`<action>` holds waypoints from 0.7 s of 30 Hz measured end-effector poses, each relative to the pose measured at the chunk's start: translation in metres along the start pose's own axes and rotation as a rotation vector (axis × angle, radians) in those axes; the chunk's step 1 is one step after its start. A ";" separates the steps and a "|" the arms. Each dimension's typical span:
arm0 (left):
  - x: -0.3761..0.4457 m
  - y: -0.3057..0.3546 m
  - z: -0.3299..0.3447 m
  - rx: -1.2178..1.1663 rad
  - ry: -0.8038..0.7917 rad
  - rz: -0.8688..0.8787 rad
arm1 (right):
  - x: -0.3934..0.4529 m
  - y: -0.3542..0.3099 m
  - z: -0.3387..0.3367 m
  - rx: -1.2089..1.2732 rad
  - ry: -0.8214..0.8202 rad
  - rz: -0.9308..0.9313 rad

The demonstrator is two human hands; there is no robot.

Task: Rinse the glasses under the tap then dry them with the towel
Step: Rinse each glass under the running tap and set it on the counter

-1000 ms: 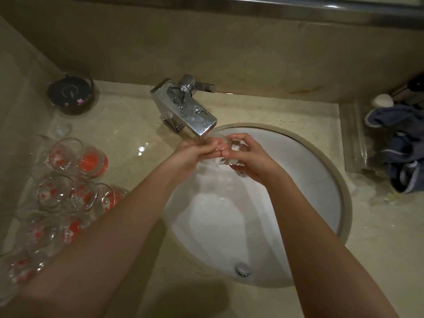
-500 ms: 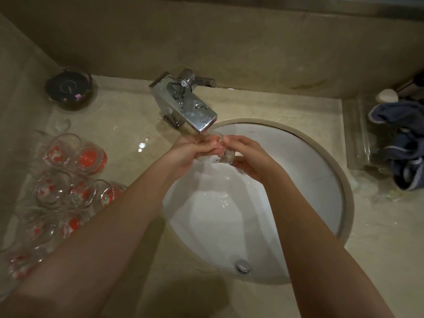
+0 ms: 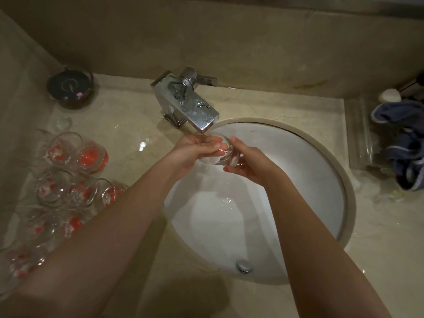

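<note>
A clear glass lies on its side right under the spout of the chrome tap, above the white sink. My left hand grips its rim end, with fingers over the opening. My right hand holds its base end from the right. Several more glasses with red-orange prints stand and lie on the counter to the left. The blue towel lies crumpled at the far right. Water glistens in the basin; I cannot make out the stream itself.
A dark round lidded container sits at the back left corner. A clear tray holds the towel at right, with a white soap behind it. The sink's drain plug is near the front. The beige counter is wet.
Both hands have stayed under the spout and turned the glass slightly between them. The view has shifted a little; nothing else has moved.
</note>
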State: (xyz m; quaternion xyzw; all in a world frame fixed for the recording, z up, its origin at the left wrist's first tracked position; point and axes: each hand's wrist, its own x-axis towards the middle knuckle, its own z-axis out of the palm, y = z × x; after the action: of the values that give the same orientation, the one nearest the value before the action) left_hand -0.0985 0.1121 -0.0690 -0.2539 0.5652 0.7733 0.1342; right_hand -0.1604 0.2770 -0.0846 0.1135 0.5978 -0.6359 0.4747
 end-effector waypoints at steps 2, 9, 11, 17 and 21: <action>-0.002 0.001 0.002 -0.007 -0.021 0.002 | 0.003 0.006 -0.005 -0.025 -0.035 -0.081; -0.001 0.002 0.008 0.048 -0.014 0.017 | 0.000 0.001 0.009 -0.036 0.000 -0.080; -0.002 0.002 0.010 0.083 -0.022 0.034 | 0.000 0.001 0.011 -0.073 0.007 -0.035; -0.003 0.004 0.011 0.038 0.003 0.055 | 0.004 0.010 0.005 0.034 0.010 -0.144; -0.006 0.004 0.014 0.040 -0.001 0.040 | -0.001 0.002 0.010 -0.023 0.059 0.002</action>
State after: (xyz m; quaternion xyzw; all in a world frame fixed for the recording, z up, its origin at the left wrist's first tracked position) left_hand -0.0991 0.1242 -0.0593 -0.2396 0.5857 0.7643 0.1240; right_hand -0.1543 0.2694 -0.0830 0.1273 0.6185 -0.6251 0.4589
